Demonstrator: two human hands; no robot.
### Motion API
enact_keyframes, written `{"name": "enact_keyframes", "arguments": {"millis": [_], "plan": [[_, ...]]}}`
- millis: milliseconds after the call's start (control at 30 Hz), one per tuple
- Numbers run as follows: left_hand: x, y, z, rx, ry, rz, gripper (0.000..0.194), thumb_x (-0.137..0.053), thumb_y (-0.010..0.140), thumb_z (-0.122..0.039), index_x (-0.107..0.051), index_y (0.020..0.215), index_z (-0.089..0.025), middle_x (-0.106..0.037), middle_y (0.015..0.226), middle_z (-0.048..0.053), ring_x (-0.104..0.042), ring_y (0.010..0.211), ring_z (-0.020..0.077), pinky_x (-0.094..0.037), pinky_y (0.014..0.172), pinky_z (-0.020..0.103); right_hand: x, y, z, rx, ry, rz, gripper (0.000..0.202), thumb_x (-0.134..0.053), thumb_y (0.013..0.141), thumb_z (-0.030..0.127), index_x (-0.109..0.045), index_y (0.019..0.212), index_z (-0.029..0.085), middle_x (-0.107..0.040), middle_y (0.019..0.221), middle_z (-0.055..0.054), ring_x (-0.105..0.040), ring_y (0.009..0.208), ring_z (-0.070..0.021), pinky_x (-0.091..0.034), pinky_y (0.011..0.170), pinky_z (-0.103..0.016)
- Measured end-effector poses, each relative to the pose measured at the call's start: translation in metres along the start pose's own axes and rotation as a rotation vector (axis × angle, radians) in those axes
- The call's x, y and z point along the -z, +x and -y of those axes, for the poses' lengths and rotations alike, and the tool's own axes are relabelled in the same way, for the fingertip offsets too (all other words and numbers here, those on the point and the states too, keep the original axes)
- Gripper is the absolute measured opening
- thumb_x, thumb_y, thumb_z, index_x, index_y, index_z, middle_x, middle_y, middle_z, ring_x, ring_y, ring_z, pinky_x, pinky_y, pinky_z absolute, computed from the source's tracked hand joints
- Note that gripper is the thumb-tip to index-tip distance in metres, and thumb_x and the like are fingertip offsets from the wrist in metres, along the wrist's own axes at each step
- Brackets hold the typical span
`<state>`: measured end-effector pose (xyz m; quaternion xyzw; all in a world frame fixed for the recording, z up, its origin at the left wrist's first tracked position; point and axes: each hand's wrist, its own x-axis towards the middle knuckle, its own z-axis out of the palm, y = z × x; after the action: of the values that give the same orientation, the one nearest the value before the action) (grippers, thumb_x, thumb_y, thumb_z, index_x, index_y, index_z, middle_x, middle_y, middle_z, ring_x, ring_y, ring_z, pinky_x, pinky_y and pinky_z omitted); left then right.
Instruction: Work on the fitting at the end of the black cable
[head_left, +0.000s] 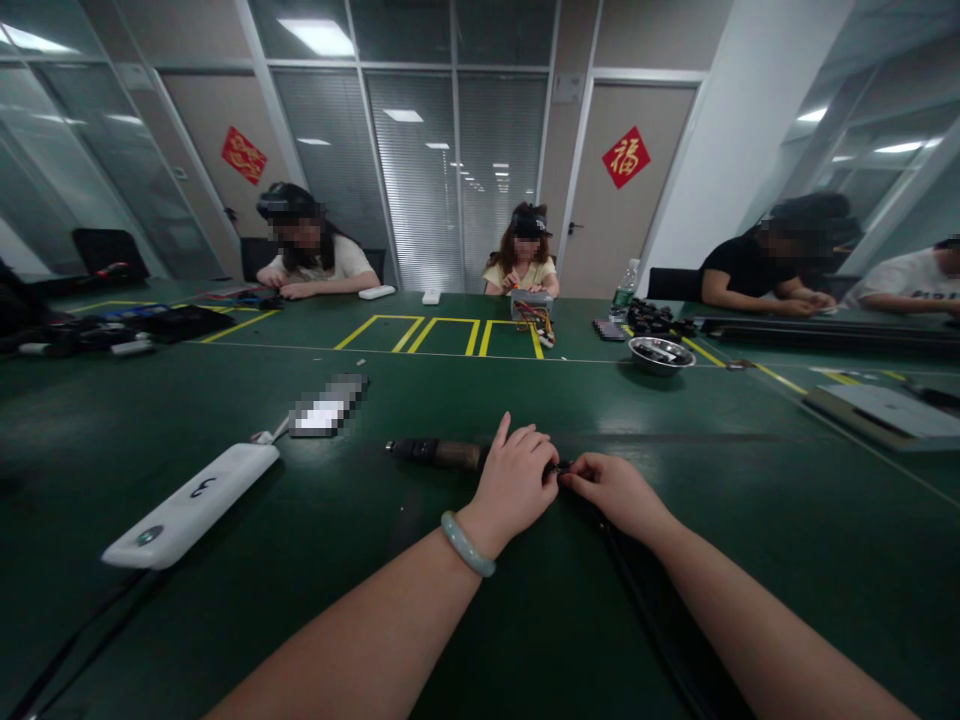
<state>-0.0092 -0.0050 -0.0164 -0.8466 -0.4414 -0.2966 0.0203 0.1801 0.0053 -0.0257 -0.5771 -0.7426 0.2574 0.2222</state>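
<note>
On the green table lies a dark, pen-shaped power tool (442,454) like an electric screwdriver, its narrow metal tip pointing left. My left hand (517,465), with a pale green bangle at the wrist, lies over its rear end, fingers curled round it and thumb raised. Close beside it, my right hand (611,490) is closed in a pinch on a small dark piece at the tool's back end, seemingly the cord's end. A black cord (637,590) runs from under the right hand toward the near edge. The fingers hide the exact joint.
A white power bank-like case (195,505) marked 3 and a phone (328,405) lie at left. Beyond are a metal bowl (662,355), a wired grey box (532,305), a bottle (624,290) and a flat grey panel (892,412). Several people sit around the table.
</note>
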Motion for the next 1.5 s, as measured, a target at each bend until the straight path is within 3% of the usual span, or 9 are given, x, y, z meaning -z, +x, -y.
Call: {"name": "enact_keyframes", "arguments": {"millis": [500,733,1500], "plan": [[-0.0025,-0.0009,0.0005,0.007,-0.019,0.035,0.019,-0.059,0.08,-0.014,-0.058,0.097,-0.022,-0.062,0.108,0.003,-0.055,0.108,0.0204,-0.025,0.112,0.048,0.0042,-0.0037,0.0,-0.011,-0.001,-0.017,0.023,-0.059,0.081,0.041,-0.068,0.077,0.019,-0.068,0.071,-0.001,-0.059,0.064,-0.0142,-0.035,0.056,-0.023],[0.0022,-0.0034,0.0045,0.025,-0.037,0.087,0.012,-0.06,0.084,-0.021,-0.059,0.097,-0.022,-0.06,0.11,0.002,-0.056,0.105,0.0206,-0.044,0.092,0.038,0.0051,-0.0042,-0.0018,-0.004,0.012,0.005,0.025,-0.059,0.082,0.042,-0.068,0.08,0.02,-0.069,0.073,-0.001,-0.059,0.065,-0.0143,-0.036,0.056,-0.023],[0.0026,-0.005,0.0036,0.042,-0.072,0.075,0.021,-0.06,0.083,-0.018,-0.059,0.103,-0.024,-0.064,0.102,0.001,-0.058,0.099,0.0203,-0.043,0.089,0.038,0.0051,-0.0061,0.0015,-0.018,0.017,0.004,0.024,-0.059,0.082,0.042,-0.068,0.08,0.02,-0.069,0.074,-0.001,-0.059,0.064,-0.0141,-0.037,0.055,-0.023]]}}
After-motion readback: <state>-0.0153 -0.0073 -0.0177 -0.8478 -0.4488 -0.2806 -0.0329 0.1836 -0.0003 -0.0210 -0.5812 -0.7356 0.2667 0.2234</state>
